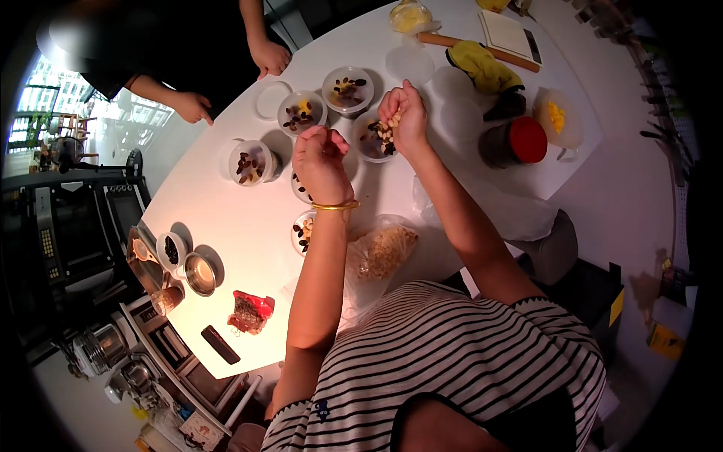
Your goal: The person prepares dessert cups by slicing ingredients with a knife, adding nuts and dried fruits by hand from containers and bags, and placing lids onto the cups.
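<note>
My right hand (407,119) is closed around pale peanut-like nuts (395,120), above a round plastic tub (369,154) with dark dried fruit and pale nuts in it. My left hand (322,164) is held with its fingers curled, over and partly hiding another tub; whatever its fingers hold is hidden. Farther back are a tub (314,108) and another tub (367,92), both with dark and yellowish pieces. To the left stands one more tub (266,157) of dark pieces. Near my left forearm, a tub (294,236) holds pale nuts and dark fruit. A clear bag (388,256) of pale nuts lies between my arms.
A person's hands (269,57) rest at the far table edge. At right are a red-lidded jar (527,139), a yellow-green cloth (486,69), a rolling pin (474,51) and a scale (512,35). Left are a metal bowl (200,273), a red packet (251,313) and a phone-like black object (220,344).
</note>
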### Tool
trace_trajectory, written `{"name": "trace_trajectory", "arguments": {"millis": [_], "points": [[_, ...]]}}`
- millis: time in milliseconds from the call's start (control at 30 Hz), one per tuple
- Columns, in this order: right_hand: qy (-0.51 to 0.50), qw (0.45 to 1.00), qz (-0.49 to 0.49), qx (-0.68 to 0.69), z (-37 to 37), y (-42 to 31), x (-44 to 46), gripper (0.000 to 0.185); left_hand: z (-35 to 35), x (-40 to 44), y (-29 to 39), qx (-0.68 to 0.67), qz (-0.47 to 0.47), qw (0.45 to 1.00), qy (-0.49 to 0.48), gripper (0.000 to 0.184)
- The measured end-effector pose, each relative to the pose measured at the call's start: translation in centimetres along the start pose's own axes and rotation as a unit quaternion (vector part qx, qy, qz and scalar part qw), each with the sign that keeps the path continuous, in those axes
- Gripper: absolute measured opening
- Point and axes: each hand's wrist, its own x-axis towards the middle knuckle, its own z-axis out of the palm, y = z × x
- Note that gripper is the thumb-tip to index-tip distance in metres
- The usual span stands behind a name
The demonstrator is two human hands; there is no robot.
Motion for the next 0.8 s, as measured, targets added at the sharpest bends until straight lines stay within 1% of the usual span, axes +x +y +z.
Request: {"name": "trace_trajectory", "arguments": {"millis": [133,300,433,500,633,700,733,800], "points": [[-0.005,1.0,-0.01,0.01,-0.1,0.2,0.0,0.05,0.2,-0.2,0.1,0.037,-0.007,0.999,0.0,0.014],[-0.028,1.0,-0.005,-0.005,0.1,0.0,-0.3,0.048,-0.1,-0.2,0.0,0.036,-0.012,0.999,-0.009,0.012],[-0.021,1.0,0.002,-0.006,0.1,0.0,-0.2,0.048,-0.3,-0.3,0.0,0.039,-0.014,0.999,0.0,0.011],[-0.048,0.999,0.015,0.009,-0.3,0.1,0.0,0.045,-0.4,-0.3,0.0,0.029,-0.012,1.0,0.005,0.011],[-0.03,0.999,0.01,0.011,-0.5,-0.3,0.2,0.043,-0.8,-0.4,0.4,0.008,-0.014,1.0,-0.003,0.006],[-0.013,0.997,0.051,0.055,-0.5,-1.1,0.2,0.041,-1.2,-0.7,0.9,-0.004,-0.018,1.0,-0.014,0.006],[-0.015,0.997,0.052,0.055,-0.5,-1.5,0.4,0.041,-1.4,-1.2,1.6,-0.005,-0.016,1.0,-0.012,0.006],[-0.018,0.996,0.073,0.05,-0.2,-2.3,0.7,0.041,-1.8,-2.9,3.6,-0.014,-0.026,0.999,-0.045,0.006]]}}
